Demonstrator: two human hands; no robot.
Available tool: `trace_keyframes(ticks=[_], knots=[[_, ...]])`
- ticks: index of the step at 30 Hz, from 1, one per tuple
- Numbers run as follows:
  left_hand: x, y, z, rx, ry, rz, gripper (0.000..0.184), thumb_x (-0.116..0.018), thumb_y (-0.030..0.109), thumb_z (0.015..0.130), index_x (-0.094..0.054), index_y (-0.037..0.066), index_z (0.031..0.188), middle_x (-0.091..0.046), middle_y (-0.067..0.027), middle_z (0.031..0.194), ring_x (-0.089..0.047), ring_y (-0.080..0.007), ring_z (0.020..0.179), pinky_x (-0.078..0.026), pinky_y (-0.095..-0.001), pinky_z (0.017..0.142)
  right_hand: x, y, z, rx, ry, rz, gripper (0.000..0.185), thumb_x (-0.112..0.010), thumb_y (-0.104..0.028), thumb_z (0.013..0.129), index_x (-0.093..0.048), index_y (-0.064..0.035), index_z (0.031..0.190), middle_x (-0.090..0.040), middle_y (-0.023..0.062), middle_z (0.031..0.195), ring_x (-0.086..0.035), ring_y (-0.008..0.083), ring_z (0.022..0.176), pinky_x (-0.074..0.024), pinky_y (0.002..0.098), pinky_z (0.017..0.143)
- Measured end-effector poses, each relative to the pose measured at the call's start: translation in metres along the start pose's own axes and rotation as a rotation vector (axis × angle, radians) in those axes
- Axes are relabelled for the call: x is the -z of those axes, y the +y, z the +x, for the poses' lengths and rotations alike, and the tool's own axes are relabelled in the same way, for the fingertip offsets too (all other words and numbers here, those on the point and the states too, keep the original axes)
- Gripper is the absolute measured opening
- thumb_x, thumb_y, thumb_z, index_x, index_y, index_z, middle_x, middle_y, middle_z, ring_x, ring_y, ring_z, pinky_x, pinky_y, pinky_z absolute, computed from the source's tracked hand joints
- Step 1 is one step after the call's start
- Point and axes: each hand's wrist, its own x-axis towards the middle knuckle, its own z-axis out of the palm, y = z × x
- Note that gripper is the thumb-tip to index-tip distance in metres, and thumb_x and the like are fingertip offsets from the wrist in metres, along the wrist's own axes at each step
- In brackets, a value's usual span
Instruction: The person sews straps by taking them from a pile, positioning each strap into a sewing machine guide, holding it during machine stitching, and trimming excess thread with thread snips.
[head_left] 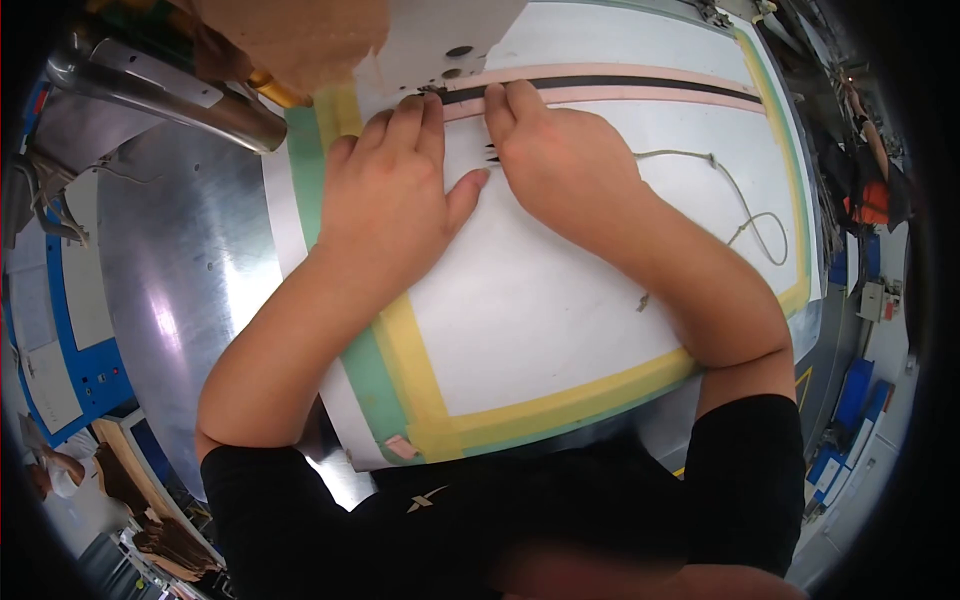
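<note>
A long black strip (600,82) edged with pink bands (640,95) runs across the upper part of a white sheet (540,290). My left hand (395,190) lies over the strip's left end, its fingers stretched out and its thumb apart, fingertips touching the strip. Just to the right, my right hand (565,150) is closed, with two fingertips pressing on the strip. From under its palm poke the dark tips of a two-pointed tool (491,154); the rest is hidden. A thin cord (735,180) trails from behind the right hand and loops on the sheet.
Yellow tape (560,408) and green tape (365,390) border the sheet. A pale machine part with holes (440,40) overhangs the strip's left end. At upper left is a metal cylinder (190,95), above a shiny metal table (190,240). A person (60,470) shows at lower left.
</note>
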Motion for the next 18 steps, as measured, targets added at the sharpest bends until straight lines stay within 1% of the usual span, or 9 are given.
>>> trace_keyframes(ticks=[3, 6, 9, 12, 18], knots=[[0.001, 0.0002, 0.0004, -0.001, -0.003, -0.004, 0.071, -0.074, 0.041, 0.092, -0.056, -0.006, 0.143, -0.061, -0.02, 0.14, -0.063, -0.0334, 0.119, -0.049, -0.0441, 0.096, -0.0001, 0.0003, 0.0003, 0.0, -0.018, -0.003, 0.023, -0.068, -0.007, 0.076, -0.068, 0.005, 0.096, -0.059, 0.0133, 0.095, -0.064, 0.0194, 0.055, -0.0509, 0.0294, 0.045], [0.0025, 0.002, 0.0012, -0.002, -0.003, 0.008, 0.072, -0.075, 0.041, 0.091, -0.056, -0.006, 0.142, -0.062, -0.0199, 0.139, -0.063, -0.0329, 0.118, -0.05, -0.0435, 0.096, -0.0003, 0.0012, 0.0001, 0.016, 0.025, 0.019, 0.023, -0.067, -0.007, 0.076, -0.068, 0.0052, 0.095, -0.058, 0.0138, 0.094, -0.063, 0.0197, 0.055, -0.0503, 0.0297, 0.044], [0.0029, 0.0009, 0.0019, 0.006, -0.002, 0.01, 0.072, -0.075, 0.041, 0.091, -0.057, -0.006, 0.142, -0.062, -0.0198, 0.138, -0.064, -0.0329, 0.117, -0.05, -0.0433, 0.096, -0.0004, 0.0004, 0.0014, 0.003, -0.017, 0.008, 0.023, -0.068, -0.006, 0.075, -0.068, 0.006, 0.095, -0.058, 0.0145, 0.093, -0.063, 0.02, 0.055, -0.05, 0.0301, 0.044], [0.004, 0.0012, 0.0022, 0.004, -0.004, 0.009, 0.073, -0.075, 0.042, 0.09, -0.057, -0.006, 0.142, -0.062, -0.0199, 0.138, -0.064, -0.0333, 0.116, -0.05, -0.0434, 0.095, 0.0001, 0.0, 0.001, 0.003, -0.006, 0.01, 0.023, -0.068, -0.005, 0.075, -0.067, 0.0067, 0.095, -0.058, 0.0156, 0.093, -0.063, 0.0201, 0.054, -0.0499, 0.0302, 0.043], [0.005, 0.0027, 0.003, 0.003, -0.011, 0.033, 0.072, -0.075, 0.041, 0.091, -0.057, -0.007, 0.141, -0.062, -0.02, 0.138, -0.064, -0.0335, 0.115, -0.05, -0.0436, 0.095, 0.0027, -0.0007, 0.0013, -0.017, 0.01, 0.107, 0.022, -0.068, -0.005, 0.078, -0.067, 0.0082, 0.095, -0.059, 0.0173, 0.093, -0.066, 0.0238, 0.056, -0.0519, 0.0321, 0.045]])
